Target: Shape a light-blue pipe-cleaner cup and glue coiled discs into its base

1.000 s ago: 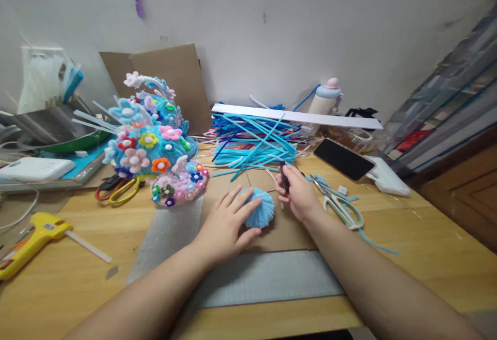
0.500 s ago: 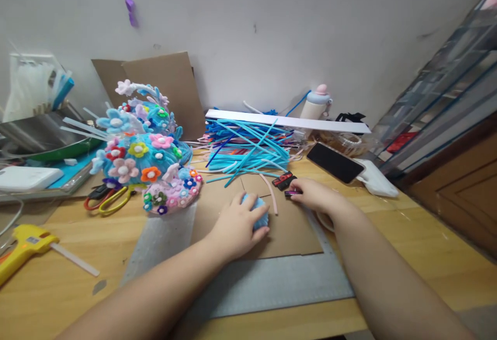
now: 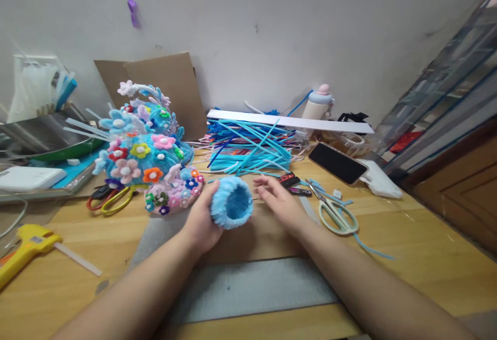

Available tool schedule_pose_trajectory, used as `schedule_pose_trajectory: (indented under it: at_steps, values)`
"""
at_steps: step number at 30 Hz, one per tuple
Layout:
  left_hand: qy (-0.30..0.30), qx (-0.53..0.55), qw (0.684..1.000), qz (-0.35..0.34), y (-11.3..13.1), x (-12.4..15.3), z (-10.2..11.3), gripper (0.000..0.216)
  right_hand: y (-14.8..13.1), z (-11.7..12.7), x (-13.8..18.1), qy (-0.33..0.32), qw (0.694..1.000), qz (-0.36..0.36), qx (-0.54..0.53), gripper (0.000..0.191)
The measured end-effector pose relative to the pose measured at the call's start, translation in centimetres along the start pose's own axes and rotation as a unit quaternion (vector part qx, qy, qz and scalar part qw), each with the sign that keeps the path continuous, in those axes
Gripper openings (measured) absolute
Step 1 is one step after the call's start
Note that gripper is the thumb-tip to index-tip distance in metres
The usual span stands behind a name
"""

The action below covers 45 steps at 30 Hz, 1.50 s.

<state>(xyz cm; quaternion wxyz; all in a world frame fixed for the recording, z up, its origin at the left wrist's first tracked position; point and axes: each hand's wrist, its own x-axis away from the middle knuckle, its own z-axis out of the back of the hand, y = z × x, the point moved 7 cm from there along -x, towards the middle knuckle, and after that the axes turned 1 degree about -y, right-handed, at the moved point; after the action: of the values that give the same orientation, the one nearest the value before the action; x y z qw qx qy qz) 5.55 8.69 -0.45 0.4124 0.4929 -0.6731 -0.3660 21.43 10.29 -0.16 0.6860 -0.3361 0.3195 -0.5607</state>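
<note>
My left hand (image 3: 204, 221) grips a light-blue fuzzy cup-shaped piece (image 3: 217, 200), lifted above the cardboard sheet (image 3: 267, 239) and tilted so that its hollow opening faces me. My right hand (image 3: 277, 200) is a little to the right of it, fingers apart and holding nothing. Just beyond the right fingers lie a small red-and-black item (image 3: 288, 179) and a slim dark purple item (image 3: 301, 192). Scissors with pale handles (image 3: 338, 217) rest to the right of my right hand, with cut blue strips (image 3: 373, 248) by them.
A pile of blue pipe cleaners (image 3: 248, 160) lies behind my hands. A flower-covered blue decoration (image 3: 143, 159) stands on the left, near a yellow glue gun (image 3: 37, 244). At the right are a phone (image 3: 337, 163) and a white packet (image 3: 382, 179); a bottle (image 3: 316, 109) stands behind.
My left hand has raised the blue cup-shaped piece and turned its opening toward me. My right hand has let go of the slim purple item and moved left, uncovering the scissors.
</note>
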Motion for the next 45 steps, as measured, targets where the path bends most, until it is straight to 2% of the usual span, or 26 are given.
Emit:
schedule_pose_trajectory:
  at_steps: [1, 2, 3, 4, 5, 6, 8, 10, 13, 17, 20, 23, 26, 30, 34, 37, 39, 41, 45]
  values:
    - [0.012, 0.086, 0.995, 0.048, -0.5, 0.3, 0.0, 0.040, -0.7, -2.1, 0.9, -0.062, 0.977, -0.026, -0.201, 0.040]
    - [0.030, 0.148, 0.986, 0.067, -0.8, 0.6, 0.1, 0.035, -1.4, -4.3, 1.9, -0.130, 0.918, -0.071, -0.369, 0.044]
    - [0.050, 0.182, 0.980, 0.066, -1.0, 0.9, 0.3, 0.029, -2.1, -6.3, 3.2, -0.195, 0.847, -0.128, -0.477, 0.048]
    - [0.068, 0.181, 0.980, 0.047, -1.0, 1.0, 0.5, 0.025, -2.5, -7.7, 4.2, -0.228, 0.787, -0.181, -0.544, 0.050]
    - [0.085, 0.153, 0.984, 0.017, -0.9, 1.2, 0.8, 0.024, -2.7, -8.4, 4.9, -0.231, 0.743, -0.211, -0.592, 0.050]
    - [0.097, 0.110, 0.989, -0.012, -0.7, 1.3, 1.1, 0.024, -2.8, -8.7, 5.4, -0.228, 0.713, -0.232, -0.621, 0.051]
    - [0.106, 0.016, 0.993, -0.055, -0.2, 1.5, 1.5, 0.024, -2.7, -8.8, 5.7, -0.208, 0.687, -0.246, -0.651, 0.050]
    - [0.104, -0.073, 0.987, -0.094, 0.6, 1.6, 1.9, 0.022, -2.3, -8.4, 5.5, -0.188, 0.688, -0.242, -0.658, 0.047]
    - [0.085, -0.188, 0.968, -0.145, 1.6, 1.7, 2.1, 0.030, -1.7, -7.4, 4.8, -0.130, 0.721, -0.210, -0.648, 0.034]
    - [0.043, -0.272, 0.946, -0.171, 1.1, 1.7, 1.9, 0.044, -1.4, -7.0, 4.5, -0.099, 0.751, -0.180, -0.627, 0.031]
    - [0.031, -0.346, 0.916, -0.201, 0.5, 2.0, 1.5, 0.043, -1.4, -7.0, 4.6, -0.096, 0.751, -0.174, -0.630, 0.031]
    - [0.036, -0.395, 0.889, -0.231, 0.6, 2.4, 1.3, 0.041, -1.6, -7.2, 4.7, -0.112, 0.736, -0.179, -0.643, 0.034]
    - [0.045, -0.428, 0.865, -0.258, 1.0, 2.8, 1.3, 0.039, -1.8, -7.2, 4.6, -0.124, 0.729, -0.164, -0.653, 0.035]
    - [0.043, -0.459, 0.836, -0.297, 1.4, 3.2, 1.1, 0.038, -1.8, -7.0, 4.5, -0.116, 0.737, -0.139, -0.651, 0.035]
    - [0.037, -0.460, 0.817, -0.345, 2.1, 4.1, 0.6, 0.039, -1.7, -6.6, 4.5, -0.091, 0.761, -0.118, -0.631, 0.041]
    - [0.061, -0.460, 0.781, -0.418, 3.5, 5.4, 0.0, 0.037, -2.0, -6.3, 4.7, -0.083, 0.781, -0.086, -0.612, 0.042]
    - [0.078, -0.460, 0.761, -0.451, 4.2, 6.2, -0.2, 0.028, -2.3, -6.3, 4.8, -0.091, 0.790, -0.069, -0.602, 0.040]
    - [0.082, -0.459, 0.760, -0.453, 4.5, 6.4, -0.2, 0.019, -2.4, -6.3, 4.9, -0.099, 0.796, -0.058, -0.595, 0.037]
    - [0.074, -0.446, 0.781, -0.431, 4.5, 6.0, -0.2, 0.009, -2.3, -6.3, 4.9, -0.095, 0.809, -0.045, -0.578, 0.037]
